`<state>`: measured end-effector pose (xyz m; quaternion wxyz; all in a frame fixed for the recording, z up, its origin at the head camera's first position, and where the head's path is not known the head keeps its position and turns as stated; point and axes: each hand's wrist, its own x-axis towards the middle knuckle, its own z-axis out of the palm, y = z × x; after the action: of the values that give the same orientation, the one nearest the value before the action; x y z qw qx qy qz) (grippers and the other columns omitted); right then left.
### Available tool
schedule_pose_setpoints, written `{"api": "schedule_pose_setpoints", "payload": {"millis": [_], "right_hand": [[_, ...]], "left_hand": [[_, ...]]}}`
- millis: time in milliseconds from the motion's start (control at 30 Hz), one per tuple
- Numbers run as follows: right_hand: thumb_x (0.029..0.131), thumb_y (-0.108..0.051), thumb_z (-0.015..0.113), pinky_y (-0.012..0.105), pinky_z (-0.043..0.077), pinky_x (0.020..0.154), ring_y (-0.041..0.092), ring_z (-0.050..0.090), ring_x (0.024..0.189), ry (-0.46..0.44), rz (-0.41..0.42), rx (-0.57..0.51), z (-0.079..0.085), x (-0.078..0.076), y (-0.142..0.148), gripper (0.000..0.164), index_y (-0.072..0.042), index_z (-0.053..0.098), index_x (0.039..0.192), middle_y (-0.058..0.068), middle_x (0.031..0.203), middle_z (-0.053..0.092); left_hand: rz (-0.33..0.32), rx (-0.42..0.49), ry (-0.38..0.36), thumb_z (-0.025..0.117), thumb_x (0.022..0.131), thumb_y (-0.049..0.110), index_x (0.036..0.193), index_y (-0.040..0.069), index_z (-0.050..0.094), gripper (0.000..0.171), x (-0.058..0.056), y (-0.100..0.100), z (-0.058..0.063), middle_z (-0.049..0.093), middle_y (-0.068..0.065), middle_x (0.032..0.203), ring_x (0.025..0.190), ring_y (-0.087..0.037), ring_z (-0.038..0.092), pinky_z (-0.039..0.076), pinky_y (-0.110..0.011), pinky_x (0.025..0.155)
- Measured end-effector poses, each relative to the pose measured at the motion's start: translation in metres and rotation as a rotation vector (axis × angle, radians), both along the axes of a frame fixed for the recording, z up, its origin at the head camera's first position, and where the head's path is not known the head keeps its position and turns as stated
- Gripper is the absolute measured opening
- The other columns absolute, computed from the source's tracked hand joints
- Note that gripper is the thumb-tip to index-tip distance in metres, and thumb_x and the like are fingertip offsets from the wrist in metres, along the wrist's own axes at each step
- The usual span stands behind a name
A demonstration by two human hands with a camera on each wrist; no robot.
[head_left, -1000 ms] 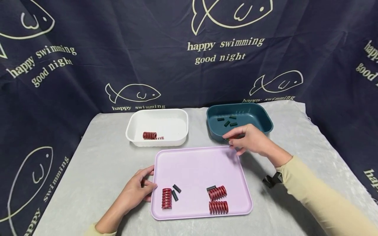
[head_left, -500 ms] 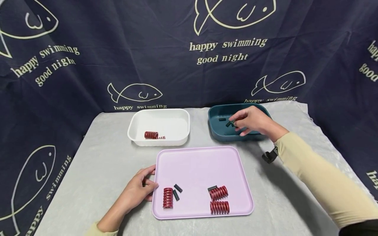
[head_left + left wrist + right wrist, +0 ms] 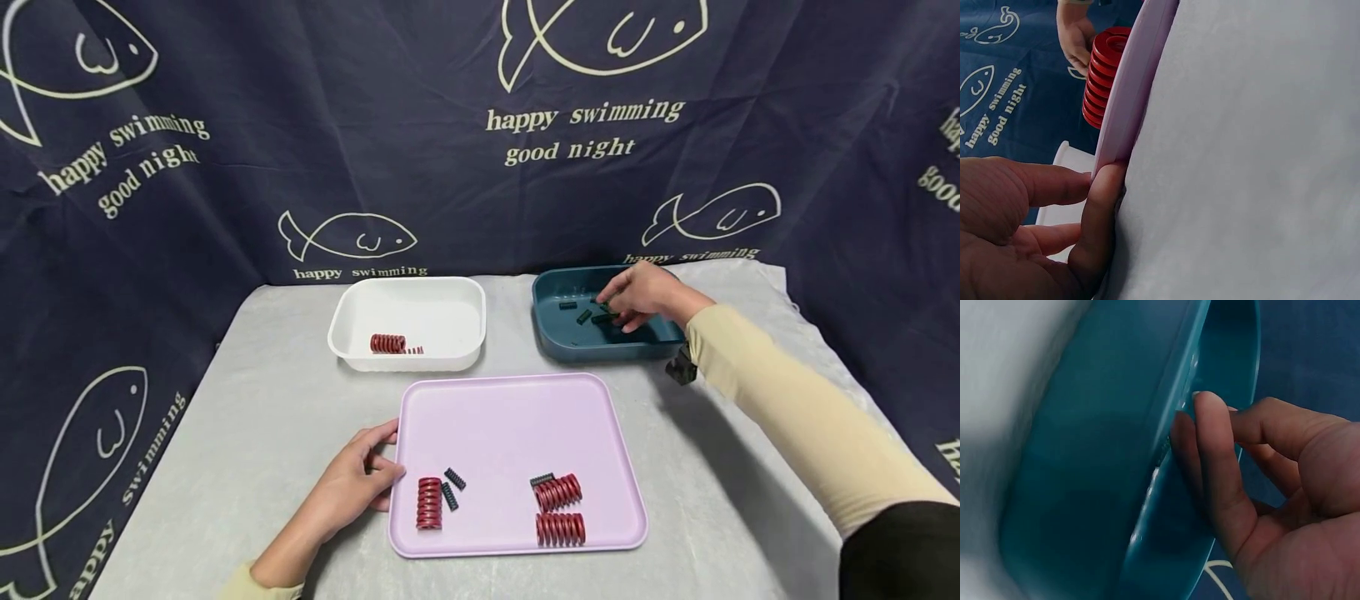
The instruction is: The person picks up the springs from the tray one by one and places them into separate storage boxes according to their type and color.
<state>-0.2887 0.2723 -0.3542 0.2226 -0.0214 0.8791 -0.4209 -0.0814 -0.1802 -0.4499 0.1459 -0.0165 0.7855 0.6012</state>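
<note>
My left hand [image 3: 347,483] pinches the left rim of a lilac tray [image 3: 502,425]; the left wrist view has the thumb and a finger at its edge. On that tray lie red coil springs [image 3: 430,503] and smaller dark coil springs [image 3: 454,478], in a left group and a right group. Inside the teal bin [image 3: 547,337], my right hand [image 3: 643,293] holds a small dark-green coil spring [image 3: 607,308] at its fingertips, partly covered by the fingers. Several such springs [image 3: 567,306] lie on the bin's floor. In the right wrist view the bin wall hides the held spring.
A white bin [image 3: 407,364] stands left of the teal one, with a large red spring [image 3: 387,343] and small red bits showing at its front wall. Grey cloth [image 3: 247,433] covers the table. A dark blue curtain [image 3: 450,167] with fish drawings hangs behind.
My right hand has moved from the tray's far right corner, over the teal bin's front rim and down into the bin with the small spring. My left hand has stayed at the tray.
</note>
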Motion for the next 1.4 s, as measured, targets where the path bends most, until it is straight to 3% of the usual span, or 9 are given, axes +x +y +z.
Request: {"api": "schedule_pose_setpoints", "payload": {"millis": [433,700,1200,1400], "right_hand": [[0.093,0.007,0.062,0.041,0.066,0.064,0.028,0.071,0.072,-0.102,0.064,0.145,0.001,-0.016,0.007,0.029,0.014,0.065,0.122,0.024,0.101,0.070],[0.092,0.008,0.063,0.041,0.065,0.064,0.030,0.072,0.075,-0.130,0.079,0.209,-0.006,-0.020,0.010,0.028,0.012,0.066,0.119,0.021,0.102,0.072],[0.096,0.003,0.065,0.042,0.065,0.066,0.031,0.073,0.080,-0.124,0.057,0.161,-0.009,-0.013,0.012,0.032,0.011,0.061,0.126,0.025,0.113,0.069],[0.096,-0.005,0.068,0.039,0.064,0.061,0.023,0.071,0.073,-0.083,0.052,0.133,-0.005,-0.011,0.007,0.038,0.006,0.061,0.132,0.014,0.094,0.073]], "left_hand": [[-0.010,0.004,0.004,0.070,0.090,-0.011,0.151,0.000,0.047,0.066,0.000,-0.001,-0.001,0.047,-0.017,0.137,0.086,-0.024,0.065,0.063,-0.041,0.052],[-0.011,0.006,0.013,0.070,0.090,-0.011,0.151,0.001,0.049,0.065,-0.002,0.000,0.000,0.048,-0.016,0.137,0.087,-0.024,0.065,0.063,-0.041,0.051],[0.004,0.023,0.001,0.070,0.090,-0.011,0.151,0.001,0.048,0.066,-0.001,-0.002,-0.003,0.048,-0.015,0.138,0.088,-0.024,0.066,0.063,-0.041,0.052],[0.011,0.016,0.003,0.070,0.090,-0.011,0.150,0.001,0.049,0.065,-0.001,-0.002,-0.004,0.049,-0.015,0.137,0.088,-0.024,0.066,0.063,-0.041,0.052]]}}
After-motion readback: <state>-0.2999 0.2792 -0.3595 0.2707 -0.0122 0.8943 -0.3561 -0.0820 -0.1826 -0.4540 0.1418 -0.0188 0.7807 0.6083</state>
